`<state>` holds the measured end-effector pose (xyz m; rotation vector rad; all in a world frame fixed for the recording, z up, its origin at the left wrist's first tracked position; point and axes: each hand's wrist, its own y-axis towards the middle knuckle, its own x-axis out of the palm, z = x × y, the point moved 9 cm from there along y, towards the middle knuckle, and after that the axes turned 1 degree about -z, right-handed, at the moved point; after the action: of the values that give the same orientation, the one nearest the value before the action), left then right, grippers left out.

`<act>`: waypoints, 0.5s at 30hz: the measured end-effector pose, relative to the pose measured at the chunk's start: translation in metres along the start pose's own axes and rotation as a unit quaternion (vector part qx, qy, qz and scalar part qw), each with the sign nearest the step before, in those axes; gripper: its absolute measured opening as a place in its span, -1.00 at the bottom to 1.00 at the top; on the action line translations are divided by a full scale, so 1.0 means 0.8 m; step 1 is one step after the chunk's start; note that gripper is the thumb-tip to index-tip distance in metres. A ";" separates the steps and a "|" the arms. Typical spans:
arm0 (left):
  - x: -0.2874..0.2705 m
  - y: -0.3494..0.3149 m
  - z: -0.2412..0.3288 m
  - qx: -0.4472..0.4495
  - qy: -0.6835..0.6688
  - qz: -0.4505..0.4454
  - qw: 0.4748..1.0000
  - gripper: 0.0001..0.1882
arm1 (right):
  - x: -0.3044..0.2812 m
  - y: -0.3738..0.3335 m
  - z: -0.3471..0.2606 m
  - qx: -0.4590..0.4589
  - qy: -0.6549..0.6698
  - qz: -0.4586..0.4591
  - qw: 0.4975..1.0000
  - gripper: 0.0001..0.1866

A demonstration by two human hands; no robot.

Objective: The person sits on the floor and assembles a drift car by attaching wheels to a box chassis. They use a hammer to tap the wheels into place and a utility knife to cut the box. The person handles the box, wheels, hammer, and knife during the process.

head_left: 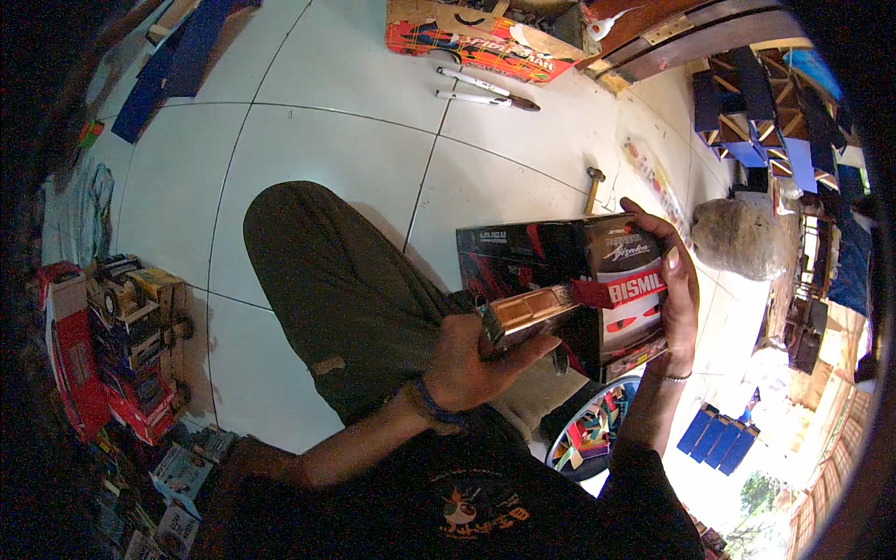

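Left hand (467,364): fingers are wrapping around a shiny, narrow metal tool (527,313) at the near side of the black-and-red box (504,250). Right hand (681,289): fingers are bending around the box's right end, holding its smooth, square-edged body. Matte trousers (322,261) are crowding the box's left; a round bowl (552,455) of scraps is sitting close below. Glossy floor tiles (327,149) are stretching beyond the box toward a wooden-handled hammer (594,191).
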<state>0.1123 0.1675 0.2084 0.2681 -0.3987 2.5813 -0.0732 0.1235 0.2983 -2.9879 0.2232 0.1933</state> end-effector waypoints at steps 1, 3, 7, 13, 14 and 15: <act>-0.005 0.000 0.002 0.010 0.034 -0.003 0.999 -0.59 | -0.002 -0.002 0.003 0.006 -0.015 0.019 1.000 -0.22; -0.018 0.000 0.002 0.017 0.101 -0.007 0.995 -0.59 | -0.004 -0.006 0.007 0.016 -0.018 0.052 0.998 -0.22; -0.037 -0.008 0.009 0.043 0.122 -0.010 0.991 -0.58 | -0.005 -0.007 0.007 0.050 0.031 0.063 0.996 -0.21; -0.029 -0.006 0.016 0.034 0.075 -0.077 0.994 -0.57 | -0.015 -0.007 0.022 0.130 0.065 0.111 0.983 -0.22; -0.027 -0.004 0.016 0.027 0.076 -0.087 0.993 -0.57 | -0.005 -0.005 0.010 0.072 0.037 0.073 0.994 -0.22; -0.025 -0.003 0.016 0.016 0.078 -0.096 0.992 -0.57 | 0.000 -0.005 0.004 0.042 0.012 0.054 0.998 -0.22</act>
<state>0.1319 0.1563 0.2155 0.1084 -0.2623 2.3998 -0.0730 0.1278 0.2956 -2.8990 0.3855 0.1548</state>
